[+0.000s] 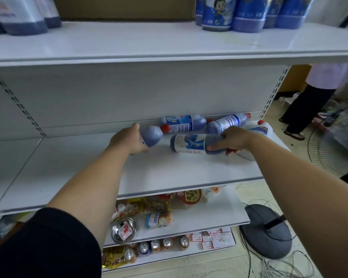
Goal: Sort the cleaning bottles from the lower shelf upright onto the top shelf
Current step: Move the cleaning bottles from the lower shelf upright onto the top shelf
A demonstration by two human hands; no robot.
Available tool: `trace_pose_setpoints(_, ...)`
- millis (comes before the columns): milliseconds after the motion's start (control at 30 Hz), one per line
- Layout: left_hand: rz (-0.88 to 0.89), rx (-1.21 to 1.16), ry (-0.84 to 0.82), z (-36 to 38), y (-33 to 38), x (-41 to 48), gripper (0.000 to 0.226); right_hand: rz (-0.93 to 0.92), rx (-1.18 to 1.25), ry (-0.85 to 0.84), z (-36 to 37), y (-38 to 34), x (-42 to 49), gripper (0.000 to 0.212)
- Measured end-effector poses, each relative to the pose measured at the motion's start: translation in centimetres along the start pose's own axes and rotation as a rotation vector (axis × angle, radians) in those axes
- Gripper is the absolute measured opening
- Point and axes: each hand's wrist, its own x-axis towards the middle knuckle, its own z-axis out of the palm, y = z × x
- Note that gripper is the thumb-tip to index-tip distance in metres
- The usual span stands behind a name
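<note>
Two cleaning bottles are gripped at once on the lower shelf [169, 171] of a white shop rack. A red-capped bottle [152, 135] is clasped round its base end by the left hand [129, 139], its cap pointing right. A second bottle [189, 143], lying on its side, is held near the neck by the right hand [234, 139], the thumb laid along it. A third bottle [183, 123], a fourth bottle [228, 121] and a fifth bottle [264, 130] are seen lying flat close behind. On the top shelf [169, 45], upright bottles [249, 15] are grouped at the right end.
</note>
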Motion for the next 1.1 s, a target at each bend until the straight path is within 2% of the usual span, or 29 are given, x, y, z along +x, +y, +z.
trace_pose_setpoints(67,-0.007,-0.147,0.002,-0.3,0.4,-0.1,0.071,0.019,0.021,0.056,-0.8,-1.8,-0.8,0.054)
trace_pose_setpoints(133,-0.025,-0.284,0.001,-0.6,0.9,-0.3,0.073,0.006,0.024,0.173,-1.4,-3.6,-1.0,0.068)
trace_pose_setpoints(200,-0.043,-0.408,-0.009,-0.6,1.6,-0.5,0.071,-0.081,0.106,0.269,-1.6,-4.7,-0.8,0.06)
trace_pose_setpoints(300,-0.071,-0.603,0.003,-0.3,1.7,-0.7,0.07,-0.116,0.28,0.357,-0.5,-6.5,-0.4,0.055)
trace_pose_setpoints(400,-0.088,-0.73,-0.018,-0.1,1.2,-1.0,0.071,-0.149,0.498,0.346,1.6,-8.9,0.3,0.046)
trace_pose_setpoints(433,-0.078,-0.752,-0.028,0.0,1.1,-1.0,0.069,-0.164,0.553,0.326,2.2,-9.5,0.6,0.049)
trace_pose_setpoints(467,-0.069,-0.768,-0.034,0.0,0.9,-1.0,0.065,-0.183,0.57,0.29,2.8,-10.0,0.8,0.058)
trace_pose_setpoints(533,-0.053,-0.811,-0.046,0.0,0.7,-1.0,0.053,-0.229,0.451,0.248,3.7,-10.6,1.2,0.075)
trace_pose_setpoints(600,-0.04,-0.871,-0.061,0.0,0.5,-1.0,0.044,-0.244,0.413,0.258,4.7,-11.0,1.6,0.078)
trace_pose_setpoints(700,-0.045,-0.966,-0.083,0.2,-0.2,-0.9,0.04,-0.224,0.513,0.254,5.6,-11.5,2.1,0.075)
trace_pose_setpoints(833,-0.071,-1.027,-0.085,0.5,-0.6,-1.2,0.027,-0.111,0.865,0.31,6.4,-9.9,2.7,0.06)
trace_pose_setpoints(933,-0.084,-1.06,-0.095,0.5,-0.4,-1.9,0.027,-0.124,1.15,0.244,6.4,-8.7,1.7,0.047)
trace_pose_setpoints(1033,-0.078,-1.129,-0.152,-0.3,0.7,-3.0,0.029,-0.147,1.37,0.153,6.0,-8.4,0.2,0.05)
trace_pose_setpoints(1100,-0.073,-1.13,-0.165,-0.8,1.7,-4.0,0.032,-0.131,1.457,0.163,6.0,-8.6,-0.8,0.057)
